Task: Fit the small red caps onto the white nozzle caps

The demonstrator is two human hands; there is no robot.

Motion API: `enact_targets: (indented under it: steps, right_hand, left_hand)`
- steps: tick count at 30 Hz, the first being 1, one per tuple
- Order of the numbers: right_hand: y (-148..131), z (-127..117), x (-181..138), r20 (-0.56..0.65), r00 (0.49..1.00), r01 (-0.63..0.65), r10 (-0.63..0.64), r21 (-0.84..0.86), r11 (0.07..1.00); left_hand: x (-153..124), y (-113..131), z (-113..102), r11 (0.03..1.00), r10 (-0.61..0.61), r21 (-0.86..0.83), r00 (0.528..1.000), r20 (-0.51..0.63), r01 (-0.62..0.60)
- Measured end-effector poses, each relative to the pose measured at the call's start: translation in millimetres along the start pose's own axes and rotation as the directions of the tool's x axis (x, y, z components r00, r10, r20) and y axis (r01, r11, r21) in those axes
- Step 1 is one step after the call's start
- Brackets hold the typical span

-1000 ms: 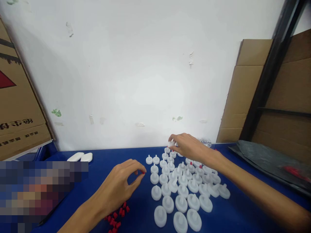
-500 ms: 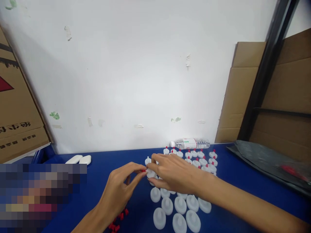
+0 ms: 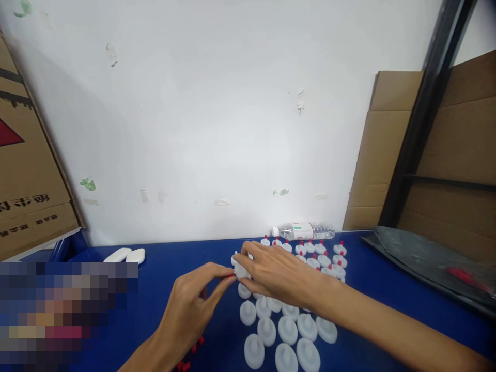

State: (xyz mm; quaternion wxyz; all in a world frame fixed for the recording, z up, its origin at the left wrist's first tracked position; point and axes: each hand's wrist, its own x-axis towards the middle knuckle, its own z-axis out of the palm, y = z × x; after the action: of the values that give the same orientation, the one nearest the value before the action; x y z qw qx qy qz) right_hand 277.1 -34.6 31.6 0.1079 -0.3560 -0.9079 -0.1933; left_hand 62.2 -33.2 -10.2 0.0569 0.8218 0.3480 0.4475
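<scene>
Though apart earlier, left hand tight on red cap, right hand around white disc, now close together

Clear bottle lying near wall; cardboard upright beside black post.

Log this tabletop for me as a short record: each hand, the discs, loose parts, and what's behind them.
Left hand: thumb and forefinger pinching a small red cap
Right hand: fingers holding a white spouted disc, right by the cap
Discs without caps: toward the front, spouts up
Red-capped discs: toward the back, right of center
Loose red caps: front, partly hidden by the left forearm
Behind: clear plastic bottle lying by the wall
Surface: blue tabletop
</scene>
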Motion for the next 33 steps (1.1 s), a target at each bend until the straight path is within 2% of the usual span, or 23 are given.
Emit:
enact_targets:
  steps: [7, 10, 13, 19, 24, 28, 31, 33]
  right_hand:
    - [6, 1, 3, -0.047, 0.999, 0.028, -0.026, 0.030, 0.999]
    - [3, -2, 4, -0.044, 0.997, 0.068, -0.065, 0.067, 0.995]
    - [-1, -3, 4, -0.059, 0.993, 0.106, -0.101, 0.086, 0.991]
    - [-7, -1, 4, -0.139, 0.969, 0.204, -0.205, -0.024, 0.979]
    - [-1, -4, 1, -0.157, 0.959, 0.240, -0.238, -0.008, 0.971]
    - [5, -11, 2, -0.116, 0.969, 0.220, -0.217, 0.006, 0.976]
    - [11, -16, 4, -0.092, 0.972, 0.213, -0.216, -0.034, 0.976]
    - [16, -18, 4, -0.101, 0.980, 0.168, -0.169, -0.018, 0.986]
  left_hand:
    - [4, -7, -3, 0.998, -0.067, 0.022, 0.998, 0.011, 0.066]
    - [4, -12, -6, 0.998, -0.019, 0.061, 1.000, 0.002, 0.019]
    - [3, -17, -7, 0.995, 0.055, 0.080, 0.997, 0.051, -0.059]
    - [0, -18, -7, 0.995, 0.104, -0.014, 0.986, 0.133, -0.104]
    - [1, 2, -8, 0.991, -0.065, -0.100, 0.980, 0.189, 0.085]
    - [6, 11, -7, 0.973, -0.197, -0.068, 0.949, 0.245, 0.220]
    - [7, 9, -12, 0.974, -0.222, 0.024, 0.921, 0.321, 0.226]
    - [7, 7, -22, 0.978, -0.209, 0.078, 0.884, 0.419, 0.194]
